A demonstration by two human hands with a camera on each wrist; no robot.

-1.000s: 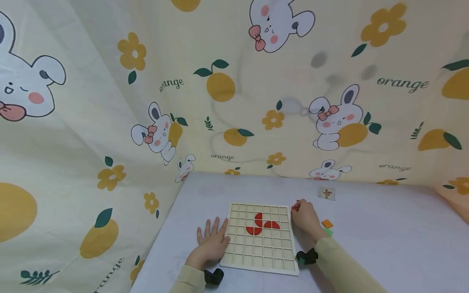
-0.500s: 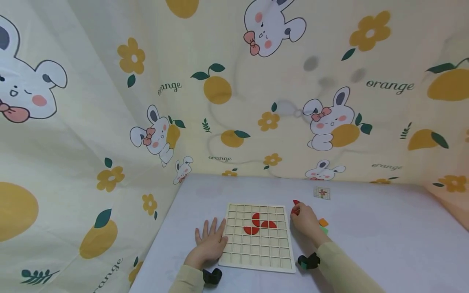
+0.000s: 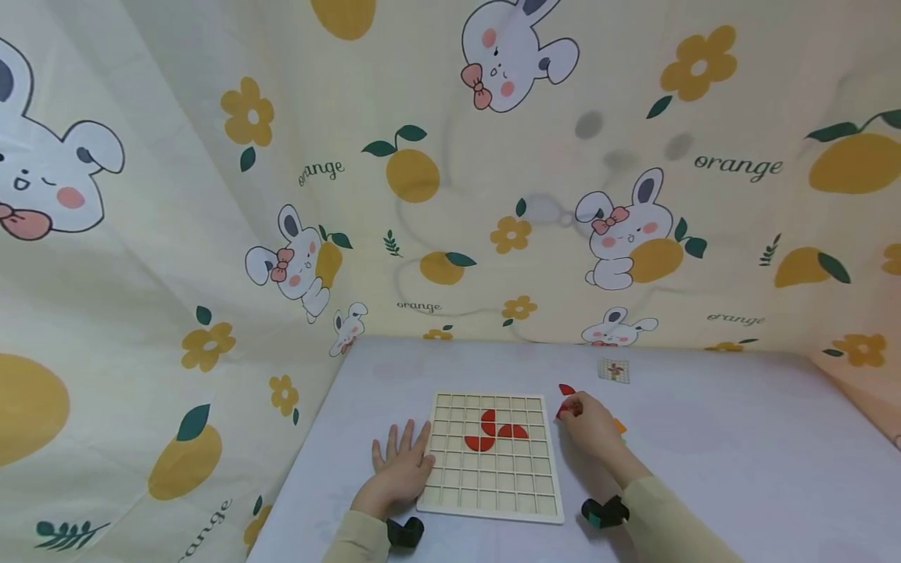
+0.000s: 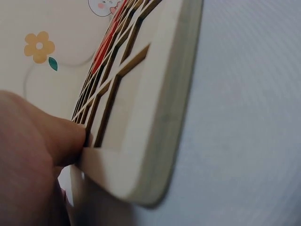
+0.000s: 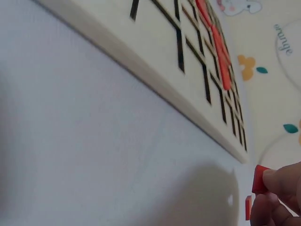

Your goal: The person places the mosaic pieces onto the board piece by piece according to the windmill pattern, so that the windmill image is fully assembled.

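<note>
A pale wooden grid board (image 3: 490, 514) lies on the table, with red quarter-circle pieces (image 3: 479, 443) in several of its cells. My left hand (image 3: 403, 467) rests at the board's left side, fingers spread and thumb on the rim; the left wrist view shows the thumb (image 4: 66, 141) close up at the board's corner. To the right of the board, my right hand (image 3: 594, 426) pinches a small red piece (image 5: 258, 180) between thumb and fingertips. A loose red quarter-circle piece (image 3: 566, 389) lies on the table just beyond those fingers.
A small card (image 3: 615, 371) printed with a grid and a red pinwheel lies at the back right. An orange piece (image 3: 619, 425) and a bit of green show behind the right hand. A patterned curtain (image 3: 450, 195) hangs along the table's back and left.
My right hand has drawn slightly toward me with the pinched red piece, leaving the other red piece behind in fuller view. The left hand stays on the board's edge. The head view has shifted slightly.
</note>
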